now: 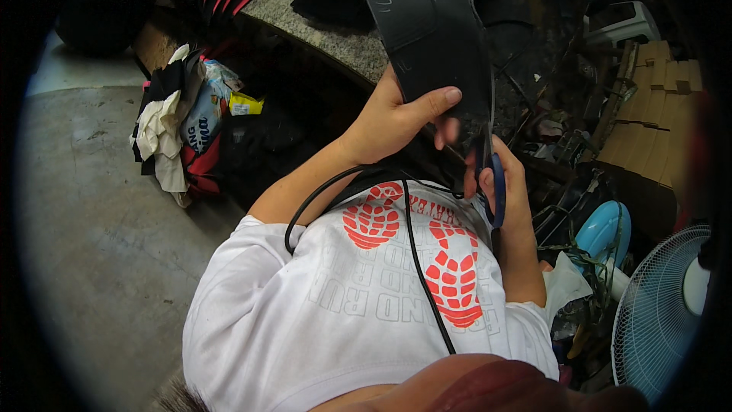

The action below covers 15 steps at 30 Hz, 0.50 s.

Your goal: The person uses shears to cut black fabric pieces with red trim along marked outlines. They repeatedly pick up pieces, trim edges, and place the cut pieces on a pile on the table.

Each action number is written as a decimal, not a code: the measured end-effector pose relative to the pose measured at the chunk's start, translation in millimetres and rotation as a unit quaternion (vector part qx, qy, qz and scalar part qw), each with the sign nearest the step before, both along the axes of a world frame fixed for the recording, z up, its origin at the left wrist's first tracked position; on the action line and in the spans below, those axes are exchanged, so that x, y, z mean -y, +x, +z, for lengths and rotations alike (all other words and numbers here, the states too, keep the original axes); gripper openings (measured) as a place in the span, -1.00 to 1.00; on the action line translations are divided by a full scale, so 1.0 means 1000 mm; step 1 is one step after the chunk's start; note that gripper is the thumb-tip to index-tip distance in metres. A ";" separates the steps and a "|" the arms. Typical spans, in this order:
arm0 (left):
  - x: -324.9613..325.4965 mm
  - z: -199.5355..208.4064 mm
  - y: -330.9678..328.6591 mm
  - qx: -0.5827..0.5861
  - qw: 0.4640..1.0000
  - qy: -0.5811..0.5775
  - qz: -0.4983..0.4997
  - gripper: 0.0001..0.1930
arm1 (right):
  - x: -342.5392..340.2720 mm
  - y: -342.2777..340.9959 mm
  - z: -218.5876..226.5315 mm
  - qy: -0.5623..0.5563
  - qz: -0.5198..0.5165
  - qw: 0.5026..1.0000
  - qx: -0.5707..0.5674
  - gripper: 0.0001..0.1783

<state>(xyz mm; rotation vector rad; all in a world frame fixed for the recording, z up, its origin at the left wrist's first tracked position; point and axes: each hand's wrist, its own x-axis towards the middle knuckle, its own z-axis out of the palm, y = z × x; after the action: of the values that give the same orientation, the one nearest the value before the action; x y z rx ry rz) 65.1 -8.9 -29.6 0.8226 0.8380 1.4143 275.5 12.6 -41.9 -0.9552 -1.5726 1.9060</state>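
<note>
My left hand (389,122) grips the lower end of a black leather-like sheet (435,38), thumb on its face and fingers behind. Pale marks and curved seam lines show on the sheet, which reaches up past the picture's top edge. In my right hand (512,175) is a pair of scissors (499,194) with dark blue handles. Their blades point upward along the sheet's right edge, near its lower corner. Whether the blades are closed on the material I cannot tell.
A speckled stone tabletop (328,38) lies beyond my left arm. Bags and cloth scraps (164,133) are heaped at the left. On the right stand a fan (652,320), a light blue rounded object (606,233) and stacked cardboard (648,118). A black cable (415,259) crosses my shirt.
</note>
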 end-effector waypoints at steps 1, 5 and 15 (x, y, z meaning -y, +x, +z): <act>0.001 0.000 0.001 0.005 1.000 0.009 0.013 -0.78 | 0.000 -0.001 0.001 0.004 0.006 1.000 -0.003 -0.66; 0.002 0.001 0.000 0.011 0.999 0.013 0.035 -0.78 | 0.000 0.001 0.001 0.042 0.024 0.999 -0.002 -0.69; 0.001 -0.003 0.002 0.019 0.999 0.006 0.035 -0.79 | 0.005 0.007 0.001 -0.064 0.026 0.998 -0.008 -0.67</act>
<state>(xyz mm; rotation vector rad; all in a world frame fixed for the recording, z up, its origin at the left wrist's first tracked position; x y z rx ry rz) 66.8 -10.3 -32.2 0.7793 0.8384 1.4932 282.3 8.1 -40.5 -0.9563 -1.4948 2.0661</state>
